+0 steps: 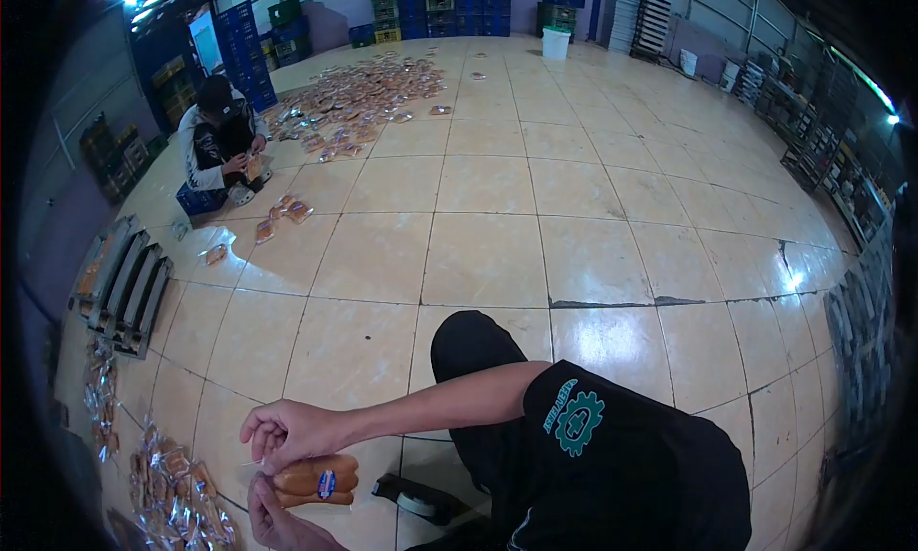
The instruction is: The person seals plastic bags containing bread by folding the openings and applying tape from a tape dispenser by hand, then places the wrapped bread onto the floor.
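Observation:
A clear plastic pack of brown bread rolls [311,479] with a blue and white label hangs low over the floor near the bottom of the view. My right hand [292,434], on the upper side, pinches the gathered left end of the bag. From below, my left hand [275,524] closes its fingers on the same end. A thin white strip pokes out by the fingertips, too small to name surely. Part of my left hand's grip is hidden. Beneath the hands lies a heap of packed rolls [177,494].
More packs [102,398] lie beside stacked trays [124,283] at left. A co-worker [222,135] sits on a blue crate [199,200], handling a pack. Behind them spreads a large pile of packs [373,87]. Crates [469,11] and a white bucket [556,43] stand far back.

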`<action>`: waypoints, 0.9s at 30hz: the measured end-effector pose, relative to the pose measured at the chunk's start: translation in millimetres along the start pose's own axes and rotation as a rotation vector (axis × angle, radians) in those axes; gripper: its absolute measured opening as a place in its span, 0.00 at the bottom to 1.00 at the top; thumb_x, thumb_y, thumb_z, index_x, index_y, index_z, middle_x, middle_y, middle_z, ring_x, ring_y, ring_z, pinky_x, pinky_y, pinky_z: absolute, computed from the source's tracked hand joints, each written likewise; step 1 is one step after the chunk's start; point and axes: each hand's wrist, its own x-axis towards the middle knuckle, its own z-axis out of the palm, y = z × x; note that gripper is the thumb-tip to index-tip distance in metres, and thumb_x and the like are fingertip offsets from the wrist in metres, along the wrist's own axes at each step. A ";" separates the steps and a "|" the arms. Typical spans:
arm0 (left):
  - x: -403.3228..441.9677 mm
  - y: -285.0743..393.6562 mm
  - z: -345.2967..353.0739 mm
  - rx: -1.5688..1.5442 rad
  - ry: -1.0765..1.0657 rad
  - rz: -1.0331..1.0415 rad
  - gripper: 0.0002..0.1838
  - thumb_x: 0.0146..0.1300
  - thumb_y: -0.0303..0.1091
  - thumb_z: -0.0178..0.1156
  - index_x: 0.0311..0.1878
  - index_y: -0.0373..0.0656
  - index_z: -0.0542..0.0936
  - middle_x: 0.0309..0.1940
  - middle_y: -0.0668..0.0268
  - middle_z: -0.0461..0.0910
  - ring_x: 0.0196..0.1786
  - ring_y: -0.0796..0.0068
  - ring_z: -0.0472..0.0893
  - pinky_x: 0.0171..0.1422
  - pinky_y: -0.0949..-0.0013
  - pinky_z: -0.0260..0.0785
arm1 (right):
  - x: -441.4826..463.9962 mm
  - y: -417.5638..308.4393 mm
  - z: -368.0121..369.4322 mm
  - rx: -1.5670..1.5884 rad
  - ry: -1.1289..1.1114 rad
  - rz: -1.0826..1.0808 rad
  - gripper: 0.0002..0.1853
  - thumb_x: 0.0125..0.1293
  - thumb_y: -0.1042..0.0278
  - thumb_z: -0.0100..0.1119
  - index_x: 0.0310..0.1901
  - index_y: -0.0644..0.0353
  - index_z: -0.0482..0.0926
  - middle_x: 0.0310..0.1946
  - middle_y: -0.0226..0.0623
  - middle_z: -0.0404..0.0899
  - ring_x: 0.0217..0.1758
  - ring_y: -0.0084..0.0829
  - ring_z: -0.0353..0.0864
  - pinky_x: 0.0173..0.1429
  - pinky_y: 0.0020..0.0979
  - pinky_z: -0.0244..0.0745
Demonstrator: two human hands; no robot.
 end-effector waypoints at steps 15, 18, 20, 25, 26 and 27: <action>-9.1 27.5 19.1 0.388 0.072 -0.011 0.12 0.65 0.25 0.66 0.50 0.33 0.83 0.47 0.58 0.84 0.47 0.73 0.83 0.52 0.71 0.77 | -1.5 -16.9 -7.0 -0.473 -0.059 -0.099 0.09 0.58 0.77 0.67 0.42 0.62 0.88 0.34 0.36 0.86 0.38 0.25 0.84 0.44 0.27 0.77; -8.6 27.4 22.8 0.390 0.114 -0.018 0.10 0.64 0.27 0.68 0.46 0.33 0.85 0.39 0.62 0.85 0.40 0.78 0.82 0.46 0.75 0.76 | 1.7 -32.2 -0.9 -0.709 -0.054 -0.075 0.04 0.58 0.75 0.69 0.35 0.64 0.85 0.32 0.36 0.84 0.37 0.26 0.84 0.46 0.28 0.77; -6.0 15.4 19.9 0.327 0.140 0.023 0.09 0.64 0.27 0.68 0.45 0.33 0.85 0.36 0.63 0.85 0.38 0.79 0.82 0.45 0.76 0.75 | 2.9 -28.1 -3.2 -0.721 -0.096 -0.097 0.04 0.59 0.74 0.68 0.34 0.63 0.84 0.29 0.37 0.83 0.37 0.30 0.82 0.46 0.30 0.76; -8.2 7.9 12.7 0.123 0.032 -0.135 0.05 0.64 0.27 0.67 0.39 0.34 0.84 0.30 0.67 0.84 0.34 0.84 0.79 0.42 0.79 0.71 | 0.0 -27.4 3.6 -0.731 -0.090 0.074 0.05 0.61 0.71 0.67 0.32 0.61 0.81 0.23 0.33 0.78 0.36 0.31 0.77 0.47 0.32 0.72; -7.4 6.0 13.1 0.123 0.042 -0.137 0.05 0.64 0.27 0.67 0.39 0.34 0.84 0.30 0.67 0.84 0.34 0.84 0.79 0.42 0.79 0.71 | 0.2 -24.1 2.5 -0.709 -0.091 0.037 0.05 0.61 0.71 0.69 0.32 0.60 0.82 0.27 0.30 0.80 0.36 0.26 0.75 0.44 0.28 0.70; -7.5 2.2 13.7 0.069 0.067 -0.145 0.05 0.64 0.27 0.68 0.39 0.34 0.84 0.30 0.68 0.84 0.34 0.84 0.79 0.42 0.79 0.70 | -0.5 -22.0 1.8 -0.687 -0.090 0.002 0.04 0.61 0.71 0.70 0.33 0.59 0.83 0.31 0.26 0.82 0.35 0.21 0.73 0.41 0.25 0.68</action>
